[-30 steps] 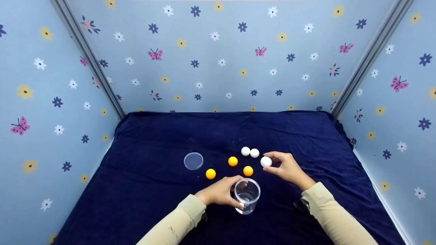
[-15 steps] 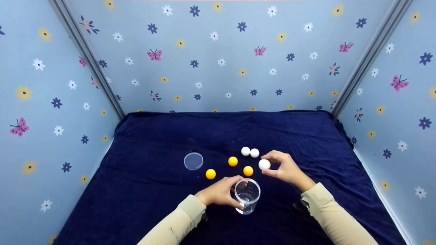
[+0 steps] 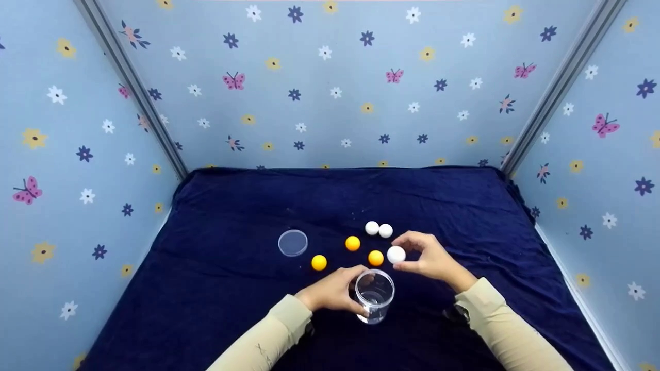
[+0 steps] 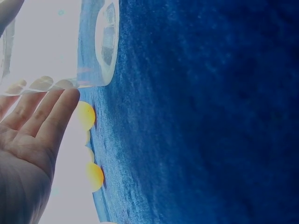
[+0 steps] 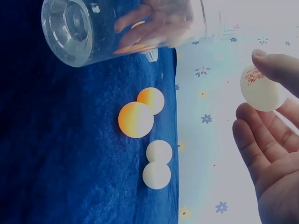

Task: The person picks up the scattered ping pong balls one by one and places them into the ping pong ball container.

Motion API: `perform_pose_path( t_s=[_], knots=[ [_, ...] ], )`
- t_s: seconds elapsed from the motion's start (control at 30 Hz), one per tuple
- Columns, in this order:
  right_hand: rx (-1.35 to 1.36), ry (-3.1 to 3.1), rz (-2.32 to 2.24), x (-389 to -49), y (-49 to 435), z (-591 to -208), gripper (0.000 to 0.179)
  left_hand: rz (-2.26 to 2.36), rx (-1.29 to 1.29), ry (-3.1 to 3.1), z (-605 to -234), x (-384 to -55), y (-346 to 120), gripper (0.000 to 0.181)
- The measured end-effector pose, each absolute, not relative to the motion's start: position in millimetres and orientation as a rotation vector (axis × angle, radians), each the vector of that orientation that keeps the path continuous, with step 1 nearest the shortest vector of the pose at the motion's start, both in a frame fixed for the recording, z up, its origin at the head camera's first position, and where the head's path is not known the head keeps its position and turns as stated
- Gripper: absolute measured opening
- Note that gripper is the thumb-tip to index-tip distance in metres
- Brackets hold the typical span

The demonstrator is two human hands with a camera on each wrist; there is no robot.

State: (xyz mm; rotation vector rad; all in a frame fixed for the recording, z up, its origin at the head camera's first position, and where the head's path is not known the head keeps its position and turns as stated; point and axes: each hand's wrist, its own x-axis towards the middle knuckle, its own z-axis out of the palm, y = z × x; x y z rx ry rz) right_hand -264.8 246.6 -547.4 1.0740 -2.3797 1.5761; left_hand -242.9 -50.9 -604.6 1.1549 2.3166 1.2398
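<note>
White ball (image 3: 396,255) up off the navy cloth (image 3: 232,309), and the right grip (image 3: 429,258) is clamped on it, thumb on one side and fingers on the other (there's red print (image 5: 254,76) on the ball, too fuzzy for me to read). It's just to the far right of the clear jar (image 3: 379,305), near it but not over the opening. Meanwhile the left grip (image 3: 334,290) is closed round the left side of the jar, opening facing up. Can't tell whether the jar's base touches the cloth or hangs a bit above it.

As for doing this bit well: pinching the ball around its widest part with light pressure seems right to me. It's probably slick, so squeezing harder could pop it out. I'd move it high rather than drag it low, because the rightmost orange ball (image 3: 376,257) is right beside it and would likely roll if nudged. For the jar, a firm, steady hold should do, no crushing the wall.

Also lying around: a middle orange ball (image 3: 352,243), a left orange ball (image 3: 319,262), a pair of white balls (image 3: 385,231) side by side at the far side, and a clear round lid (image 3: 293,243) off to the left, well apart from the jar.
</note>
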Motion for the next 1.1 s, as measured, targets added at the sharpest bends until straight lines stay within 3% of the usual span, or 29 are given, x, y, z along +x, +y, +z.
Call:
perform_pose_path(
  t_s=[0.67, 1.1],
  knots=[
    [1.199, -2.423, 1.648, -253, 236, -542, 0.032, 1.293, 1.147, 2.267, -606, -243, -51, 0.077],
    [1.269, -2.392, 1.59, -247, 231, -545, 0.034, 1.269, 1.126, 2.29, -607, -243, -51, 0.077]
  ],
)
